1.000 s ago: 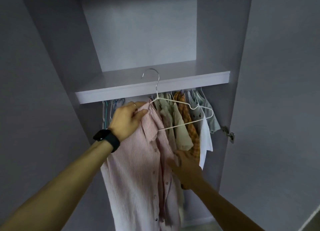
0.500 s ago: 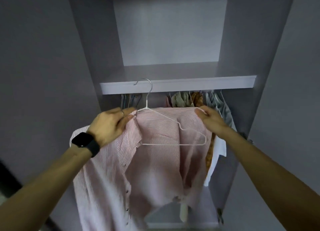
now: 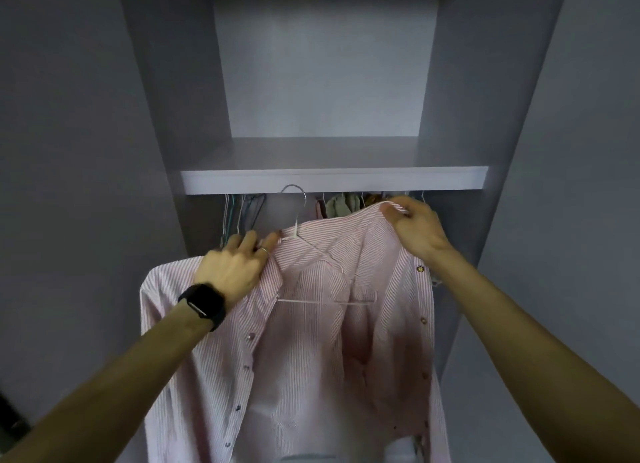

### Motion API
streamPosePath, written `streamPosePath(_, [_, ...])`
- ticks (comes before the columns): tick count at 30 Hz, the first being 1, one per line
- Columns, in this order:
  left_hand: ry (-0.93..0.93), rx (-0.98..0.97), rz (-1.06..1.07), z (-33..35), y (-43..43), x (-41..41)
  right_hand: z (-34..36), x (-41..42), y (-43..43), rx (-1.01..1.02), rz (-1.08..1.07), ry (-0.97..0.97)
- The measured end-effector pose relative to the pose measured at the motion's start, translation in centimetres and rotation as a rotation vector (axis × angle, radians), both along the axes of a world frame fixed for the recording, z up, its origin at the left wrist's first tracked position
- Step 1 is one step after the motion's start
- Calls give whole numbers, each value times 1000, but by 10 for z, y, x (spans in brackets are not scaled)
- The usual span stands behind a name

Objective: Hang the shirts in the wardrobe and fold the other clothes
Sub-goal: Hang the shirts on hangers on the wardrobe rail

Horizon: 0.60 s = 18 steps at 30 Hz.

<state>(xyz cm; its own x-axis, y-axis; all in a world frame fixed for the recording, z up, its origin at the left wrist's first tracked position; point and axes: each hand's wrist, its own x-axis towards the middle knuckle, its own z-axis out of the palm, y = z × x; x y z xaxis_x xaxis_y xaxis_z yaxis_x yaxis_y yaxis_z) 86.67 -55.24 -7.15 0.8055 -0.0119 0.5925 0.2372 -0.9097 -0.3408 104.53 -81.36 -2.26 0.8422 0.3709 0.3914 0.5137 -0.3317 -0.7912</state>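
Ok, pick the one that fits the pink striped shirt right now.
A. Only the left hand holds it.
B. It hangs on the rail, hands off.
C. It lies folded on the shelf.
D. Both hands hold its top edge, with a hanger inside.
D: the left hand and the right hand each grip the top of the pink striped shirt, with the white hanger inside it.

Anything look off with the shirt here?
Yes. The pink striped button shirt sits lopsided on the white wire hanger: the right hand pinches one edge up above the hanger arm, the left hand holds the collar side lower.
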Motion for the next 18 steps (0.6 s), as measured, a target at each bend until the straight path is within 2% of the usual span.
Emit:
streamPosePath(3, [21, -72, 62, -2, -16, 19, 6, -7, 8, 111, -30, 45])
streamPosePath(7, [-62, -322, 103, 4, -25, 30, -15, -40, 8, 157, -28, 6])
streamPosePath(9, [-154, -418, 98, 14, -22, 30, -49, -59, 2, 40, 94, -52])
streamPosePath(10, [-187, -446, 82, 18, -22, 30, -65, -69, -3, -60, 209, -19])
streamPosePath(12, [-246, -477, -6, 22, -22, 28, -86, -76, -12, -234, 472, 163])
streamPosePath(13, [-280, -501, -66, 23, -23, 26, -89, -73, -17, -243, 525, 194])
streamPosePath(14, [-305, -528, -123, 24, -25, 24, -86, -67, -20, -156, 485, 148])
streamPosePath(16, [-323, -561, -220, 25, -28, 19, -69, -46, -25, 120, 158, -68])
streamPosePath(17, [-313, -584, -259, 25, -28, 18, -57, -37, -25, 125, -16, -225])
streamPosePath(18, [-304, -614, -290, 25, -27, 15, -46, -30, -23, 6, -127, -390])
